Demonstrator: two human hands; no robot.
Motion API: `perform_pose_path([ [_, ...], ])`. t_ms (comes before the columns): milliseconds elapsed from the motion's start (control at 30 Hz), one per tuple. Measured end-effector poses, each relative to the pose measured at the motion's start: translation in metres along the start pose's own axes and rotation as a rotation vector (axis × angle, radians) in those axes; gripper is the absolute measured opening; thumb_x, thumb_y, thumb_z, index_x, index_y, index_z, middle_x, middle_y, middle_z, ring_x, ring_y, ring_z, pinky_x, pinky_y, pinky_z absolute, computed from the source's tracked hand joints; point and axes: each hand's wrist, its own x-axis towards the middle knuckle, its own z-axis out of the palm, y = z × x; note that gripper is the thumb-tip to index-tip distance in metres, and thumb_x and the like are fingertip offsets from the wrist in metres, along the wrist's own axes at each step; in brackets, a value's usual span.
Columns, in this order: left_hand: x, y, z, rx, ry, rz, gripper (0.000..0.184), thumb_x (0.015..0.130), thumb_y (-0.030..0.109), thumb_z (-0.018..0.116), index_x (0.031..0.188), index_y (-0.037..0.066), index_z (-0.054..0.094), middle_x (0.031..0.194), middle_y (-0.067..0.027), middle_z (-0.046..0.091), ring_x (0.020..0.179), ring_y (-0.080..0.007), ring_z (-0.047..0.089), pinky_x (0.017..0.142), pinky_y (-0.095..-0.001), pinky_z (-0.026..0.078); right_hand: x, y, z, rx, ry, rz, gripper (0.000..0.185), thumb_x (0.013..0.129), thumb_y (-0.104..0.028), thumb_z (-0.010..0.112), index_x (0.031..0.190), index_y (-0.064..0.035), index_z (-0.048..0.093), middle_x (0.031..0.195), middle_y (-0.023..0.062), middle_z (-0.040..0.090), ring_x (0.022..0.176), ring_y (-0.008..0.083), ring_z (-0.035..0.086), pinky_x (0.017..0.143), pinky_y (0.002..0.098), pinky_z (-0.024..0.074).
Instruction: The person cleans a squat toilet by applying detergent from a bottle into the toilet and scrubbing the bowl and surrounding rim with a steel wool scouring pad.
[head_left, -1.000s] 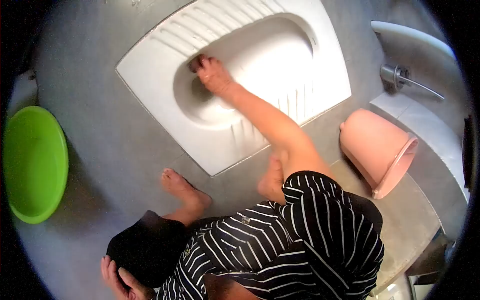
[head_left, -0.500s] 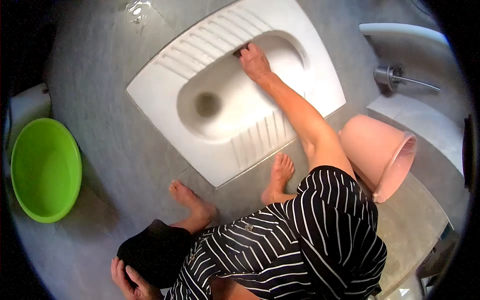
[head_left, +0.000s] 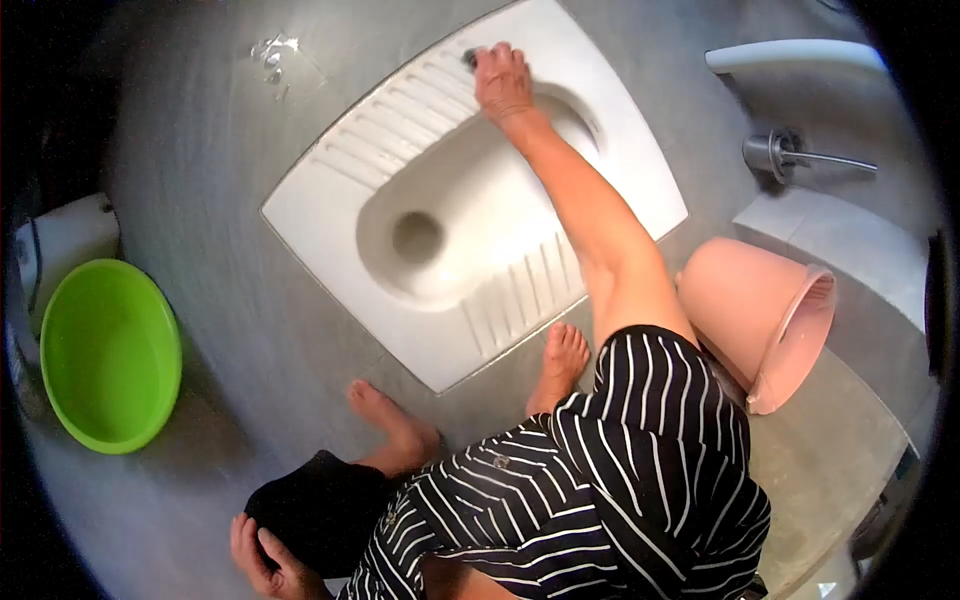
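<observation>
A white squat toilet (head_left: 330,215) with ribbed foot areas is set in the grey floor. Over its far ribbed side is my right hand (head_left: 503,82), closed around a small dark object (head_left: 470,60) that shows only at the fingertips; I cannot make out what it is. The toilet's basin and its round dark drain lie nearer to me, below that hand. My left hand (head_left: 268,562) rests at the lower left against my knee in black cloth, fingers apart, holding nothing.
A green basin (head_left: 110,355) stands on the floor at the left. At the right a pink bucket (head_left: 745,310) lies on its side on a ledge. A metal fixture (head_left: 768,155) with a thin handle sits on the right wall. Water (head_left: 275,58) glistens on the floor at the top left.
My right hand has moved from the basin near the drain, along the basin's far edge, and up onto the far ribbed surface. My left hand stays at the knee. The view has shifted slightly.
</observation>
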Motion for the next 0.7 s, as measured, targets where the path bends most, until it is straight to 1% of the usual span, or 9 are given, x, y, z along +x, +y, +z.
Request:
perform_pose_path([
  [67, 0.002, 0.001, -0.001, 0.022, -0.017, 0.024, 0.021, 0.094, 0.008, 0.052, 0.108, -0.006, 0.06, 0.118, -0.0183, 0.06, 0.108, -0.0297, 0.056, 0.098, -0.0374, 0.04, 0.002, 0.0, -0.011, 0.134, -0.224, -0.029, 0.012, 0.081, -0.015, 0.056, 0.085, -0.01, 0.066, 0.1, 0.0136, 0.058, 0.094, 0.0313, 0.054, 0.08, 0.0424, 0.0473],
  [167, 0.004, -0.001, -0.001, -0.01, 0.001, -0.021, 0.022, 0.094, 0.009, 0.052, 0.108, -0.006, 0.06, 0.118, -0.0184, 0.06, 0.109, -0.0298, 0.055, 0.097, -0.0374, 0.04, 0.002, 0.074, -0.03, -0.09, -0.121, -0.038, 0.02, 0.084, -0.011, 0.046, 0.087, -0.0031, 0.065, 0.086, 0.0166, 0.061, 0.083, 0.0332, 0.057, 0.076, 0.0453, 0.0477],
  [200, 0.005, -0.005, -0.004, -0.012, 0.004, -0.033, 0.022, 0.094, 0.009, 0.052, 0.108, -0.006, 0.06, 0.118, -0.0184, 0.059, 0.11, -0.0299, 0.055, 0.097, -0.0374, 0.041, 0.004, 0.081, -0.047, 0.305, 0.037, 0.394, 0.02, 0.083, -0.01, 0.045, 0.081, -0.0024, 0.064, 0.081, 0.0179, 0.061, 0.075, 0.0353, 0.056, 0.07, 0.0465, 0.0467],
  [233, 0.001, -0.011, -0.007, -0.013, 0.007, -0.042, 0.022, 0.095, 0.01, 0.052, 0.108, -0.006, 0.06, 0.119, -0.0185, 0.059, 0.11, -0.0299, 0.055, 0.097, -0.0374, 0.041, 0.002, 0.106, -0.046, 0.057, -0.042, 0.615, 0.019, 0.082, -0.012, 0.045, 0.077, -0.0033, 0.062, 0.077, 0.0178, 0.061, 0.069, 0.0362, 0.056, 0.067, 0.0458, 0.0466],
  [300, -0.006, -0.013, -0.009, -0.004, 0.013, -0.048, 0.022, 0.095, 0.01, 0.052, 0.108, -0.006, 0.06, 0.119, -0.0185, 0.059, 0.11, -0.0297, 0.055, 0.097, -0.0372, 0.041, -0.003, 0.114, -0.034, -0.194, 0.064, 0.397, 0.019, 0.082, -0.013, 0.046, 0.074, -0.0041, 0.061, 0.073, 0.0179, 0.058, 0.069, 0.0376, 0.055, 0.069, 0.0461, 0.0471],
  [367, -0.007, -0.014, -0.006, 0.004, 0.025, -0.044, 0.022, 0.095, 0.01, 0.052, 0.108, -0.005, 0.06, 0.12, -0.0184, 0.059, 0.109, -0.0293, 0.055, 0.096, -0.0366, 0.041, 0.0, 0.098, -0.011, -0.037, 0.021, 0.122, 0.017, 0.082, -0.018, 0.05, 0.076, -0.0052, 0.06, 0.078, 0.0168, 0.056, 0.075, 0.0373, 0.055, 0.071, 0.0466, 0.047],
  [433, 0.004, -0.001, -0.002, 0.03, -0.001, -0.029, 0.021, 0.094, 0.009, 0.053, 0.108, -0.005, 0.061, 0.12, -0.0182, 0.059, 0.109, -0.0291, 0.056, 0.096, -0.0363, 0.042, -0.005, 0.037, -0.017, -0.136, -0.066, 0.067, 0.013, 0.081, -0.018, 0.054, 0.081, -0.0062, 0.06, 0.087, 0.0149, 0.055, 0.084, 0.0356, 0.054, 0.073, 0.0463, 0.0463],
  [533, 0.012, 0.001, 0.0, 0.041, -0.007, -0.015, 0.02, 0.094, 0.008, 0.054, 0.107, -0.005, 0.061, 0.12, -0.0181, 0.059, 0.109, -0.0291, 0.056, 0.096, -0.0362, 0.042, -0.008, 0.053, -0.04, -0.128, -0.383, 0.053, 0.014, 0.082, -0.009, 0.048, 0.09, -0.0065, 0.059, 0.108, 0.0137, 0.051, 0.104, 0.0325, 0.049, 0.086, 0.0447, 0.0434],
  [700, 0.022, -0.013, -0.004, 0.019, -0.043, -0.035, 0.02, 0.094, 0.009, 0.054, 0.107, -0.005, 0.061, 0.119, -0.018, 0.059, 0.11, -0.0299, 0.056, 0.096, -0.0371, 0.042, -0.035, 0.151, -0.094, -0.26, -0.376, -0.009, 0.009, 0.079, -0.006, 0.052, 0.085, -0.0049, 0.059, 0.096, 0.0142, 0.055, 0.092, 0.0337, 0.054, 0.078, 0.0456, 0.0458],
])
